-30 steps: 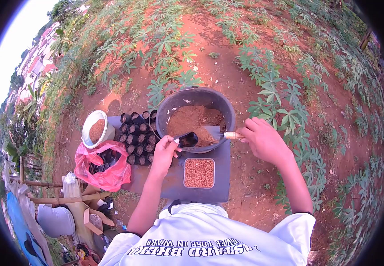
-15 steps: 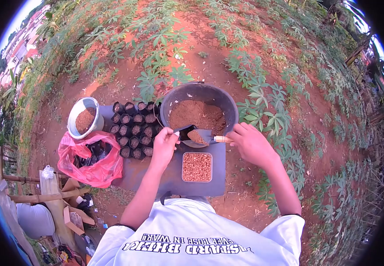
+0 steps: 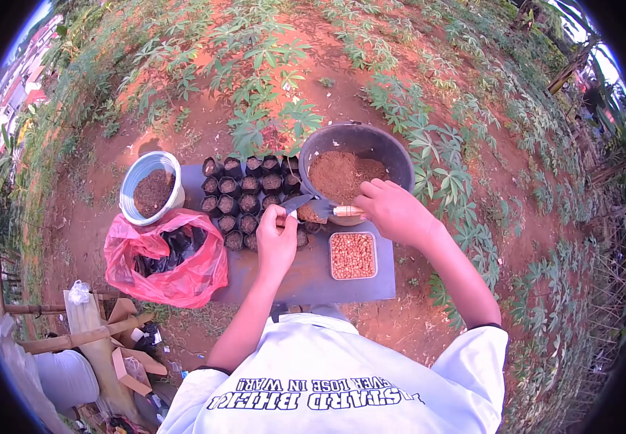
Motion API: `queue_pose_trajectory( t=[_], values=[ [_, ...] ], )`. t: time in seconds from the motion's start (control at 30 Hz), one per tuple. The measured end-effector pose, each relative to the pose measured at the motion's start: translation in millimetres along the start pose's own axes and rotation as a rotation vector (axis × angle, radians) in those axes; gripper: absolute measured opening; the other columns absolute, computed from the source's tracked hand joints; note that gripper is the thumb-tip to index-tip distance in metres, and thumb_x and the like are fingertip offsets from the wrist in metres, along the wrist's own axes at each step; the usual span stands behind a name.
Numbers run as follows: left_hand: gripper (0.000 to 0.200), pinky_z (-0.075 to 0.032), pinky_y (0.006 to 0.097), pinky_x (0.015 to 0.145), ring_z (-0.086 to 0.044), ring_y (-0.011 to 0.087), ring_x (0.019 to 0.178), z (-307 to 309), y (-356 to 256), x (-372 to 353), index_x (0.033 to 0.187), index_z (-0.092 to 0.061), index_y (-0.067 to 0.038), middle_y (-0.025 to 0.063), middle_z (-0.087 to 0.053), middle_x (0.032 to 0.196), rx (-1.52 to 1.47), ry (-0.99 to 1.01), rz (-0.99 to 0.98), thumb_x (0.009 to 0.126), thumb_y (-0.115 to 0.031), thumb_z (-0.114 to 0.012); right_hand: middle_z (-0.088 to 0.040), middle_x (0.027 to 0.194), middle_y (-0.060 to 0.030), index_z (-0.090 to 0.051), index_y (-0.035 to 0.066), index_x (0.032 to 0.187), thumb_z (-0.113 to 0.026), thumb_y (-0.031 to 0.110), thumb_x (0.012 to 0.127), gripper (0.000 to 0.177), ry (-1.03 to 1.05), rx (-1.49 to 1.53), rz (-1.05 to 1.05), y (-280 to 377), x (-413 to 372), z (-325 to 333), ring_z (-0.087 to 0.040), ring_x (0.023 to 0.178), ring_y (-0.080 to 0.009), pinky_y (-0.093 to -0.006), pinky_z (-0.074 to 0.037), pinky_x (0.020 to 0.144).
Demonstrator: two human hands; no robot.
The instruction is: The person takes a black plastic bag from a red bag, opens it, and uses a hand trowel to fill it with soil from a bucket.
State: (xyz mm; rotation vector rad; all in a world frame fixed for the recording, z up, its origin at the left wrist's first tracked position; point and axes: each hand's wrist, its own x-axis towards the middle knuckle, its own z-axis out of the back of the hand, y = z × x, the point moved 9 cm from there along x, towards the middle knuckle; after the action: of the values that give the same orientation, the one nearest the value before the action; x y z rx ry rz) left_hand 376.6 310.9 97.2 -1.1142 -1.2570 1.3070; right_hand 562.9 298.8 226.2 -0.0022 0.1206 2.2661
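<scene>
Head view. Ground: reddish bare earth [image 3: 349, 107] with rows of green, broad-leaved plants [image 3: 248, 130]; cardboard box [image 3: 132, 370] and bamboo pole [image 3: 85, 335] at lower left. Surface: flat grey tabletop [image 3: 305, 282].

Left hand [image 3: 277, 242]: fingers pinching the edge of a small black plastic bag [image 3: 295, 203], held at the near left side of the basin. Right hand [image 3: 392, 211]: closed around the light wooden handle of a metal trowel [image 3: 323, 210], its blade bearing brown soil at the bag.

Progress, as judged: several rows of small black soil-filled bags [image 3: 229, 186] stand upright, close together, apparently finished. Held bag: seemingly unfinished; its contents cannot be made out. Loose soil [image 3: 338, 173] remains in the large dark round basin [image 3: 394, 153], and black plastic [image 3: 175, 249], perhaps unused bags, lies inside the crumpled pink plastic bag [image 3: 121, 269].

Other stock: pale round bucket [image 3: 129, 194] of darker soil, tilted-looking, beside the pink bag; clear square tub of tan pellets [image 3: 352, 256], near the basin. Obstruction: left hand and held bag cover part of the nearest rows, so no sure count.
</scene>
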Motion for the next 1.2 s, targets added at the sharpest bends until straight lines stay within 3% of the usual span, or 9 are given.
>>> queue_pose_trajectory(
  t=[0.13, 0.3, 0.37, 0.53, 0.83, 1.07, 1.17, 1.2],
  values=[
    [0.012, -0.044, 0.0264, 0.062, -0.052, 0.0089, 0.066, 36, -4, -1, 0.085, -0.051, -0.002, 0.0024, -0.054, 0.076, 0.061, -0.045, -0.061, 0.091, -0.004, -0.061, -0.054, 0.097, -0.0095, -0.062, 0.006, 0.098, -0.067, 0.015, 0.085, 0.017, -0.018, -0.003, 0.047, 24, 34, -7, -0.056, 0.098, -0.0292, -0.0408, -0.046, 0.087],
    [0.012, -0.045, 0.0268, 0.063, -0.053, 0.0105, 0.066, 67, -12, -3, 0.085, -0.051, -0.001, 0.0032, -0.053, 0.078, 0.162, -0.084, -0.121, 0.09, -0.004, -0.061, -0.059, 0.098, -0.008, -0.067, 0.007, 0.094, -0.068, 0.01, 0.079, 0.015, 0.03, -0.08, 0.145, 57, 70, -17, -0.06, 0.101, -0.0252, -0.039, -0.048, 0.087],
    [0.012, -0.044, 0.0271, 0.062, -0.052, 0.0101, 0.066, 74, -11, -4, 0.085, -0.051, -0.001, 0.0029, -0.052, 0.078, 0.16, -0.099, -0.105, 0.09, -0.004, -0.061, -0.058, 0.095, -0.0085, -0.066, 0.006, 0.091, -0.066, 0.014, 0.082, 0.012, 0.017, -0.065, 0.161, 64, 79, -18, -0.06, 0.098, -0.0261, -0.0398, -0.048, 0.086],
    [0.013, -0.041, 0.0269, 0.06, -0.048, 0.0085, 0.065, 83, 6, 3, 0.086, -0.052, -0.001, 0.0012, -0.052, 0.075, 0.112, -0.099, -0.099, 0.092, -0.007, -0.062, -0.058, 0.091, -0.0102, -0.066, 0.005, 0.088, -0.062, 0.02, 0.086, 0.016, -0.002, -0.064, 0.202, 76, 93, -15, -0.062, 0.092, -0.0281, -0.0408, -0.048, 0.083],
    [0.017, -0.035, 0.0247, 0.058, -0.041, 0.0051, 0.064, 70, 9, 10, 0.084, -0.053, -0.002, -0.0036, -0.047, 0.069, 0.067, -0.029, -0.028, 0.096, -0.011, -0.061, -0.057, 0.086, -0.0121, -0.059, 0.003, 0.087, -0.065, 0.019, 0.085, 0.017, -0.104, 0.133, 0.23, 73, 83, 28, -0.06, 0.09, -0.0324, -0.0443, -0.048, 0.083],
    [0.017, -0.033, 0.0237, 0.056, -0.039, 0.004, 0.063, 44, 18, 8, 0.084, -0.053, -0.003, -0.0046, -0.047, 0.07, 0.055, 0.002, -0.026, 0.097, -0.011, -0.061, -0.061, 0.088, -0.0131, -0.061, 0.001, 0.086, -0.064, 0.018, 0.086, 0.017, -0.284, 0.31, 0.139, 37, 33, 53, -0.062, 0.087, -0.0353, -0.0454, -0.05, 0.078],
    [0.017, -0.034, 0.0225, 0.056, -0.041, 0.0028, 0.062, 36, 24, 6, 0.084, -0.053, -0.004, -0.0043, -0.049, 0.07, 0.029, 0.019, 0.036, 0.098, -0.011, -0.06, -0.06, 0.086, -0.0112, -0.064, 0.002, 0.091, -0.063, 0.017, 0.089, 0.015, -0.369, 0.442, -0.052, -3, -8, 47, -0.062, 0.082, -0.029, -0.0399, -0.049, 0.074],
    [0.016, -0.036, 0.0214, 0.055, -0.044, 0.0023, 0.061, 32, 24, 5, 0.084, -0.054, -0.005, -0.0035, -0.052, 0.071, 0.022, 0.025, 0.07, 0.098, -0.013, -0.06, -0.059, 0.084, -0.0082, -0.065, 0.002, 0.094, -0.063, 0.017, 0.091, 0.015, -0.472, 0.58, -0.22, -28, -29, 40, -0.061, 0.08, -0.0235, -0.0365, -0.048, 0.071]
  ],
)
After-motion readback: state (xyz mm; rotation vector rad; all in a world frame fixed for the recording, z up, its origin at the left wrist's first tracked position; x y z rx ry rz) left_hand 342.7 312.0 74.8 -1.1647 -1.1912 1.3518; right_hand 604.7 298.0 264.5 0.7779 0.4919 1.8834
